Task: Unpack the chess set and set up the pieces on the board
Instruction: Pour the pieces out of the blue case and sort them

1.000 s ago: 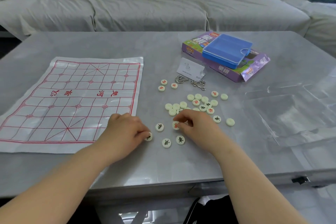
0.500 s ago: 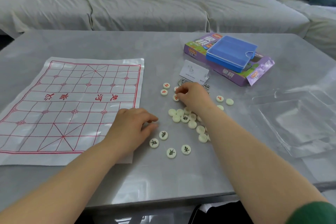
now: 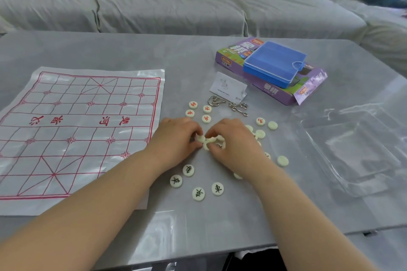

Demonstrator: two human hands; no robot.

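Observation:
A plastic chess board sheet [image 3: 79, 130] with red lines lies flat on the left of the grey table [image 3: 198, 55], with no pieces on it. Cream round chess pieces are scattered to its right: several red-marked ones [image 3: 206, 118] farther back, several black-marked ones [image 3: 217, 189] nearer me. My left hand [image 3: 176, 138] and my right hand [image 3: 233, 143] meet over the middle pile, fingers curled. The left pinches a cream piece [image 3: 200, 138]. The right's fingertips pinch pieces [image 3: 217, 139] in the pile. Some pieces are hidden under my right hand.
A blue plastic case [image 3: 273, 64] lies on a purple game box [image 3: 277, 92] at the back right. A white card [image 3: 228, 87] and metal ring puzzles [image 3: 229, 105] lie before it. A clear plastic tray [image 3: 352, 149] sits on the right. A sofa stands behind the table.
My right hand pulled back from the far red pieces to the middle pile. My left hand moved right and forward to meet it and took hold of a piece.

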